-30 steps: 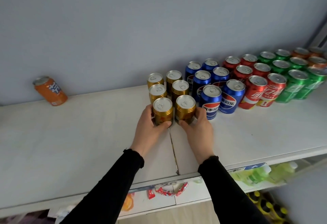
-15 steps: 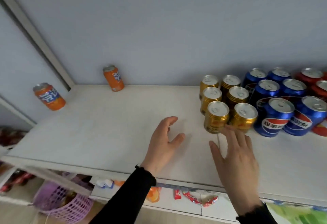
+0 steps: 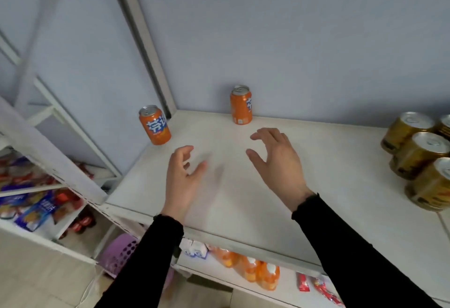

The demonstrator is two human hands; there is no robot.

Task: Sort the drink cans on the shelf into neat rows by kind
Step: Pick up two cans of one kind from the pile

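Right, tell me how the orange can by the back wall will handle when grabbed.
The orange can stands upright with its tab seemingly unopened, so probably full and fairly heavy. Its smooth metal side may be slippery. Tall and narrow, it could tip if pushed high, then roll.

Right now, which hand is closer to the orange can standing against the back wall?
Right. The right hand hovers just in front of the orange can; the left hand is lower and further left.
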